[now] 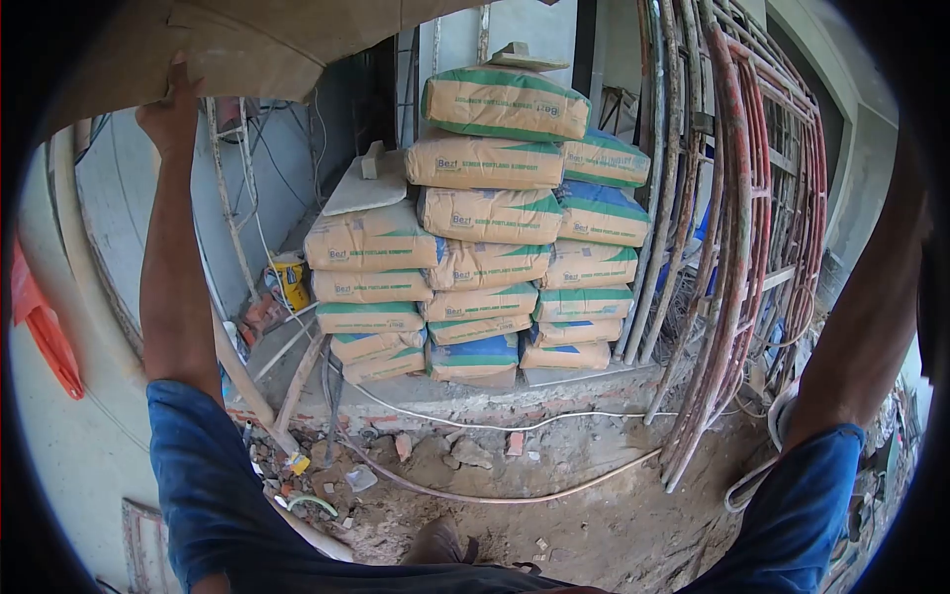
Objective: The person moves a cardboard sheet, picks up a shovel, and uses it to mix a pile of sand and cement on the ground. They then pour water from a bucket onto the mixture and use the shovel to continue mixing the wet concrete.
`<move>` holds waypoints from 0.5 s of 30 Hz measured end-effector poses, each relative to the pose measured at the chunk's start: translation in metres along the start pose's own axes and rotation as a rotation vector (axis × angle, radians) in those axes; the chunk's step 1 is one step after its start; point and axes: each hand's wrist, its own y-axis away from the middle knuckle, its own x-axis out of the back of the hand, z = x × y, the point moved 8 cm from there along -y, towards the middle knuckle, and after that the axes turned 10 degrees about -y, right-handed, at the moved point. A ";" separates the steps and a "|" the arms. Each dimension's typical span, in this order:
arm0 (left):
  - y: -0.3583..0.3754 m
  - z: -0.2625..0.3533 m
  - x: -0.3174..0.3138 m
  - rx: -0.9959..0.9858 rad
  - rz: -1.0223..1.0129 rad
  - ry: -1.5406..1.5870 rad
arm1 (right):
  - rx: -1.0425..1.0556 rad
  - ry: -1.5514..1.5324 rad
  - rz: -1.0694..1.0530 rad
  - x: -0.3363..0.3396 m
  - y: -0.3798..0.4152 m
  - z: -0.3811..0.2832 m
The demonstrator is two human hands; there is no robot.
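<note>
Overhead at the upper left is a brown paper cement bag (247, 45), seen from beneath and cut off by the top of the view. My left hand (174, 107) is raised against its lower edge and grips it; the thumb shows, while most of the fingers are hidden. My right arm reaches up along the right side, and its hand lies outside the view. In front of me stands a stack of full cement bags (490, 213) with green and blue markings. A flat board (368, 184) with a small block rests on the stack's left part.
Rusty scaffold frames (727, 218) lean upright right of the stack. A hose (515, 498) crosses the dirt floor among broken bricks (515, 444). A yellow bucket (289, 282) sits left of the stack, near a slanted wooden post (242, 381). An orange cloth-like piece (45, 327) hangs at far left.
</note>
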 end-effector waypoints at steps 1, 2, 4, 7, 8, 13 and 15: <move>0.005 -0.014 -0.004 0.000 -0.012 -0.033 | -0.008 0.003 -0.013 0.006 -0.003 0.009; 0.010 -0.024 -0.009 -0.002 -0.023 -0.065 | -0.016 0.006 -0.019 0.012 -0.006 0.016; 0.019 -0.048 -0.018 0.042 -0.026 -0.072 | -0.031 0.015 -0.074 0.015 -0.015 0.026; 0.034 -0.089 -0.031 0.104 -0.028 -0.079 | -0.092 0.015 -0.178 0.026 -0.033 0.052; 0.038 -0.102 -0.035 0.116 -0.033 -0.066 | -0.118 0.014 -0.214 0.031 -0.039 0.063; 0.047 -0.175 -0.064 0.085 -0.073 -0.093 | 0.212 0.127 0.220 0.065 -0.044 0.111; 0.054 -0.201 -0.073 0.078 -0.089 -0.153 | 0.102 0.346 0.186 0.061 -0.049 0.145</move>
